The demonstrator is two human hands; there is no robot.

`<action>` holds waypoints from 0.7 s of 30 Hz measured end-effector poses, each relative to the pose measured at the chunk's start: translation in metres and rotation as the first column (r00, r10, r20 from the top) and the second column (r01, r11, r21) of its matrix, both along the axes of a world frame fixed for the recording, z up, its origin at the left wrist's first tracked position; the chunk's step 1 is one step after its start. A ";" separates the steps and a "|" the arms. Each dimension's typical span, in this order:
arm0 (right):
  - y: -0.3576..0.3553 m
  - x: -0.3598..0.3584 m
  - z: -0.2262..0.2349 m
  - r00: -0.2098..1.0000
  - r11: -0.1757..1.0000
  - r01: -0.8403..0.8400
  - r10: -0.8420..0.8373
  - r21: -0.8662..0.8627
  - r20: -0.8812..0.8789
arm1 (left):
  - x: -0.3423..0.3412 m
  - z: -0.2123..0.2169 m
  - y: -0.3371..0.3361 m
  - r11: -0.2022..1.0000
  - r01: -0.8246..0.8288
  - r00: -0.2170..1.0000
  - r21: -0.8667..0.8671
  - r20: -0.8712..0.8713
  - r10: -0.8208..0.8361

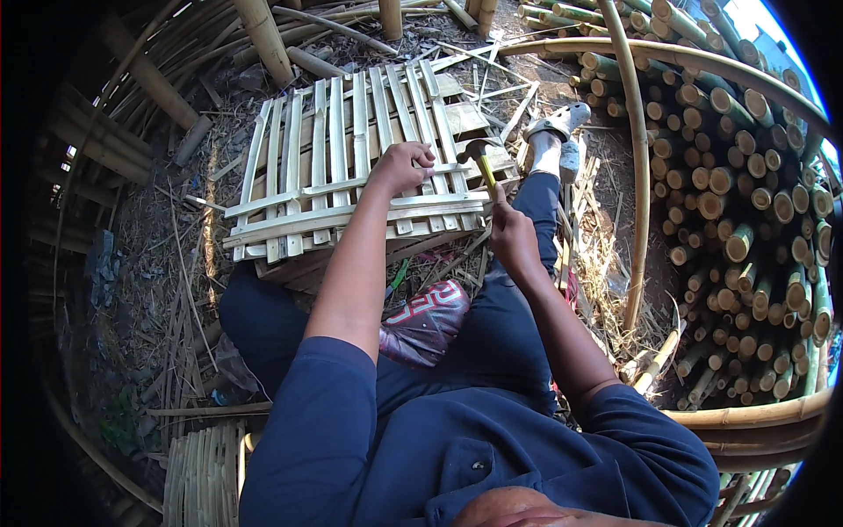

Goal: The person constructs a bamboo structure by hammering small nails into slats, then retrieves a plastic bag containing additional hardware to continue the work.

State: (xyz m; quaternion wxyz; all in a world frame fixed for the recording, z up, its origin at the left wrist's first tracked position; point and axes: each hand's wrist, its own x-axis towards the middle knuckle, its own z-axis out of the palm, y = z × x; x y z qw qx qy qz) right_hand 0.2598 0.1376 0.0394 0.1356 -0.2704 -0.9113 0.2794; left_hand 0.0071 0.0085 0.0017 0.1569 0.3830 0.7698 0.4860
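A panel of pale bamboo slats [339, 132] lies in front of me, upright slats crossed by horizontal strips [351, 216] along its near edge. My left hand [404, 169] is closed over the right part of the panel, by the upper cross strip. Its fingertips are pinched together, and whatever they hold is too small to name. In my right hand [514, 235] is a hammer [485, 167] with a yellow handle, gripped low. The dark hammer head is raised just right of the left hand, apart from the slats. Under the panel there are wooden boards [465, 119].
Cut bamboo poles [720, 180] are stacked at the right behind a curved bamboo pole [638, 176]. A patterned cloth bundle [428, 321] rests between my legs. More slats [204, 474] lie at the lower left. Bamboo posts [263, 39] stand at the back, and shavings litter the ground.
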 end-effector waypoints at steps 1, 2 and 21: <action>0.012 0.008 -0.009 1.000 1.000 0.011 -0.011 -0.019 -0.002 | 0.000 0.001 0.002 1.000 0.004 1.000 0.008 -0.019 -0.004; 0.011 0.008 0.001 1.000 0.999 0.009 -0.009 -0.044 -0.009 | -0.002 -0.002 -0.005 1.000 0.004 0.999 -0.006 -0.042 -0.004; 0.002 0.006 0.014 0.996 0.999 -0.018 0.014 -0.048 -0.085 | -0.001 0.000 -0.005 0.996 -0.029 0.999 -0.084 -0.044 0.025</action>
